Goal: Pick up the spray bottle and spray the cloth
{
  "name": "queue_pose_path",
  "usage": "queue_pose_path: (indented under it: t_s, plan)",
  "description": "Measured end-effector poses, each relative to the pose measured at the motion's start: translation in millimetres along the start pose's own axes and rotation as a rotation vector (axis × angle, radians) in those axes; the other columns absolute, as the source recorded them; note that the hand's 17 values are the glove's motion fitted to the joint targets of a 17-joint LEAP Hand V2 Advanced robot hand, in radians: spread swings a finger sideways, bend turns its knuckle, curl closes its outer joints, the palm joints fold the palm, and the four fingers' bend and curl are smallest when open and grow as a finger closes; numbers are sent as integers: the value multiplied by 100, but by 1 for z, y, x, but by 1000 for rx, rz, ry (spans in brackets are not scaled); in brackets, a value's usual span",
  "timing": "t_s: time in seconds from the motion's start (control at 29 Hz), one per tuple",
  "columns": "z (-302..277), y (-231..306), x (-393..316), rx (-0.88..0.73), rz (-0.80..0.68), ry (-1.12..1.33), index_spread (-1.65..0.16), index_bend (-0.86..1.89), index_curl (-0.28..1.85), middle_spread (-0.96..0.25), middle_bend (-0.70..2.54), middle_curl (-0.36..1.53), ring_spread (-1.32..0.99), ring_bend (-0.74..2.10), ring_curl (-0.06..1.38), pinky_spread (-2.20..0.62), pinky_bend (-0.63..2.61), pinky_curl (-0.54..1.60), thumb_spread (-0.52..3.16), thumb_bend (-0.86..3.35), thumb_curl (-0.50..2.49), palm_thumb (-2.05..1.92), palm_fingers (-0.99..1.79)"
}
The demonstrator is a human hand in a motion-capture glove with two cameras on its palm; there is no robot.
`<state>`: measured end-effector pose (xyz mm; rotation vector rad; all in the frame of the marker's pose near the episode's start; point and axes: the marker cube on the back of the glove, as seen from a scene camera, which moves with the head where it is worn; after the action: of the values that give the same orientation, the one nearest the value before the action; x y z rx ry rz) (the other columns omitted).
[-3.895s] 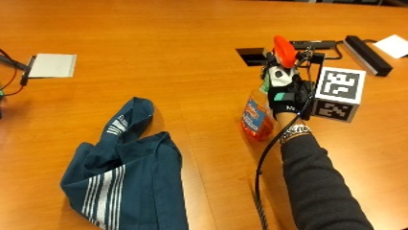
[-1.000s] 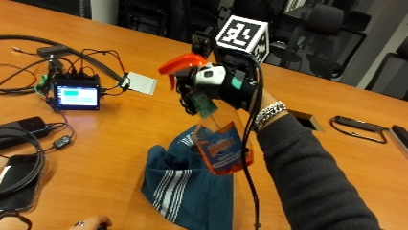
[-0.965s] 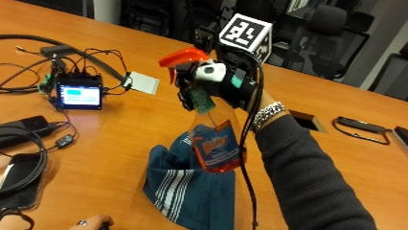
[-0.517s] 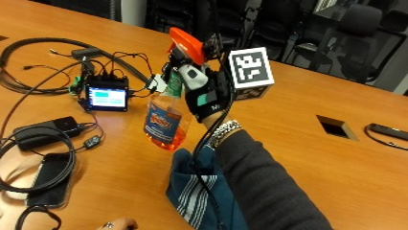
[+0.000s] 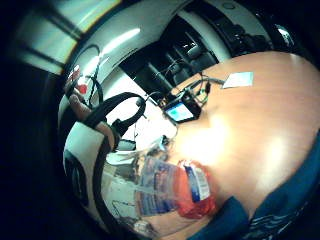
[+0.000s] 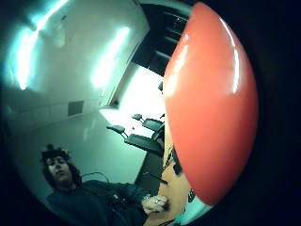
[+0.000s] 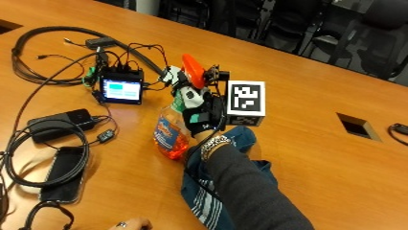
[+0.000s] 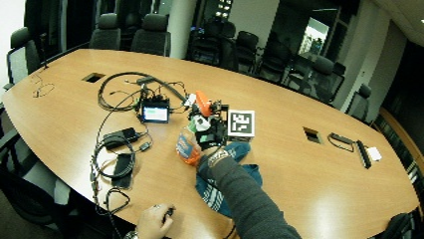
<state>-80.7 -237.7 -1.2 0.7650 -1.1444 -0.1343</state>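
Note:
My gloved right hand (image 7: 198, 109) grips the neck of a spray bottle (image 7: 171, 135) that holds orange liquid and has an orange head (image 7: 192, 71). The bottle stands upright, with its base at or just above the wooden table (image 7: 306, 86); I cannot tell which. Just beside it lies a dark blue cloth (image 7: 199, 194) with white stripes, partly under my sleeve. The little finger side palm view shows the bottle (image 5: 175, 192) close by and the cloth (image 5: 282, 210) at the edge. The orange head (image 6: 211, 103) fills much of the thumb side palm view. In the wide view, hand (image 8: 211, 133), bottle (image 8: 188, 145) and cloth (image 8: 215, 193) sit mid-table.
A small lit screen (image 7: 121, 91) with many cables stands just beyond the bottle. A black power brick (image 7: 61, 120), a phone (image 7: 63, 175) and looped cables lie toward the table's near edge. A bare left hand (image 7: 130, 224) rests at that edge. A cutout (image 7: 357, 127) is at the right.
The outside camera has shifted round the table. The hand still holds the bottle, which was raised above the cloth and is now lower, down at the table beside the cloth.

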Motion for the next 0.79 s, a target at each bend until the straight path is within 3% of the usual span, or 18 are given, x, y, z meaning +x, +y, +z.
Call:
queue_pose_path:
  t_s: [0.52, 0.79]
  plan:
    - [-31, 9, -36, 86, -77, 128, -25, 14, 39, -19, 51, 52, -19, 76, 45, -29, 55, 38, 133, -1, 39, 79, 132]
    - [-20, 19, -19, -19, 8, 114, -26, 15, 39, -19, 52, 53, -19, 76, 45, -30, 55, 38, 133, -1, 39, 79, 131]
